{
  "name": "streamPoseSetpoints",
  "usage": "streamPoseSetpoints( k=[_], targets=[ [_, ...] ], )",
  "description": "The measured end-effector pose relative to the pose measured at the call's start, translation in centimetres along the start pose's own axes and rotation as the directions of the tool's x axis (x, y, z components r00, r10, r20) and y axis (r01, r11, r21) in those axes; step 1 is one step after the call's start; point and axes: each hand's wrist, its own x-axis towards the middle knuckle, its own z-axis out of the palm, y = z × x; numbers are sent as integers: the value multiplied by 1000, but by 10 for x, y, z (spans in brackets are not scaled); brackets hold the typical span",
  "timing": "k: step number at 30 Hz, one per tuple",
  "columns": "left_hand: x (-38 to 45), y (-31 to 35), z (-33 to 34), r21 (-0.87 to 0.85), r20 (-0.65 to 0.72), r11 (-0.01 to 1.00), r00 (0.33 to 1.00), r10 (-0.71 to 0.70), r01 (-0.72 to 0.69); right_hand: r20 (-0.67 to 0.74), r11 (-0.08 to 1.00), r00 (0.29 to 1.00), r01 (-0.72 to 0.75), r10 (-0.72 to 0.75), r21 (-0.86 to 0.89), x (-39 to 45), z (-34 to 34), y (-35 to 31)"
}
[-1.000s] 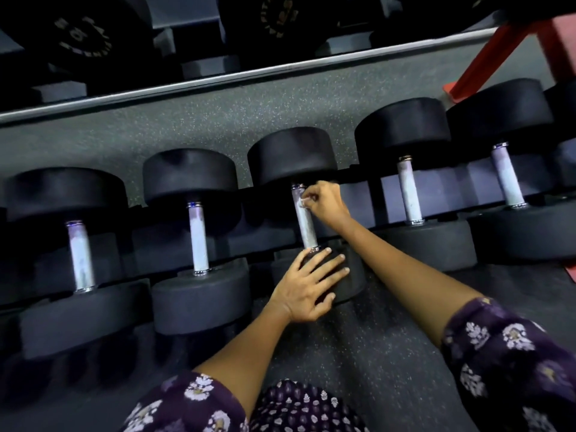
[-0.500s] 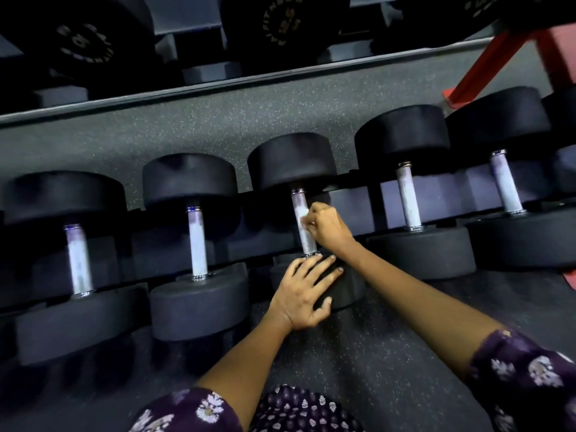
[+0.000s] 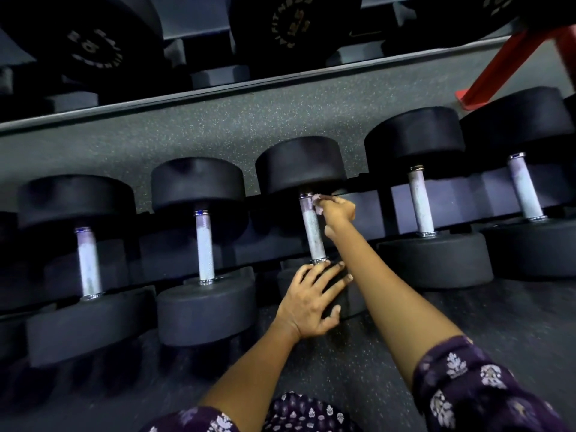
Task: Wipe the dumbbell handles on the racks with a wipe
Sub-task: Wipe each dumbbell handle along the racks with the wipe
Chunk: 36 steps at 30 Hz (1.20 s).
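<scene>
Several black dumbbells with pale metal handles lie in a low rack (image 3: 374, 199). My right hand (image 3: 338, 210) pinches a small pale wipe (image 3: 318, 204) against the top of the middle dumbbell's handle (image 3: 313, 232), just under its far head (image 3: 300, 165). My left hand (image 3: 311, 299) lies spread over that dumbbell's near head (image 3: 350, 302), fingers straight and reaching the foot of the handle. Most of the wipe is hidden inside my fingers.
Neighbouring handles stand to the left (image 3: 204, 246) and right (image 3: 420, 202). Above, an upper rack rail (image 3: 218, 88) carries larger dumbbells (image 3: 90, 42). A red frame leg (image 3: 498, 63) is at the top right. Speckled rubber floor (image 3: 358, 363) lies in front.
My right hand slid down the middle handle with the wipe, then back up to its top. My left hand stayed on the near head.
</scene>
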Motion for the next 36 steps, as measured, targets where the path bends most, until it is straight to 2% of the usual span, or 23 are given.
streamPoseSetpoints(
  k=[3, 10, 15, 19, 20, 22, 25, 28, 30, 32, 33, 34, 36],
  targets=[
    [1, 1, -1, -21, -7, 1000, 1000, 3, -3, -32, 993, 998, 55, -59, -109, -8, 3, -7],
    [1, 2, -2, -18, 29, 1000, 999, -15, 15, -97, 1000, 995, -29, 29, -1, -7, 2, -15],
    [1, 4, -4, -49, 31, 999, 999, -19, 20, -100, 997, 995, 9, -16, -71, -8, 6, -13],
    [2, 3, -4, -28, 13, 1000, 1000, -10, 10, -122, 987, 983, -122, 134, 106, -3, 5, -19],
    [1, 3, -3, -27, 10, 1000, 1000, -9, 9, -116, 985, 984, -119, 134, 124, -2, 4, -19],
    [0, 2, -1, -24, -6, 1000, 1000, 1, -1, -112, 999, 993, -38, 42, 31, -7, 5, -17],
    [-1, 1, 1, -18, -40, 1000, 999, 9, -10, -95, 971, 979, 163, -181, -174, -19, 10, -9],
    [-3, 2, 4, 4, -62, 1000, 998, 11, -11, -75, 862, 920, 330, -386, -385, -22, 15, 2],
    [-2, 1, 3, 11, -72, 1000, 997, 20, -19, 28, 741, 862, 450, -505, -498, -24, 17, 9],
    [-1, 0, 3, 21, -81, 1000, 996, 24, -22, 157, 619, 822, 524, -548, -584, -26, 16, 11],
    [-1, 1, 3, 23, -87, 1000, 996, 21, -19, 180, 597, 818, 532, -546, -600, -27, 16, 11],
    [-2, 1, 4, 19, -92, 1000, 996, 20, -18, 166, 619, 825, 523, -540, -587, -27, 16, 9],
    [-3, 1, 4, 5, -99, 1000, 995, 21, -20, 33, 786, 884, 431, -467, -443, -28, 18, 3]
  ],
)
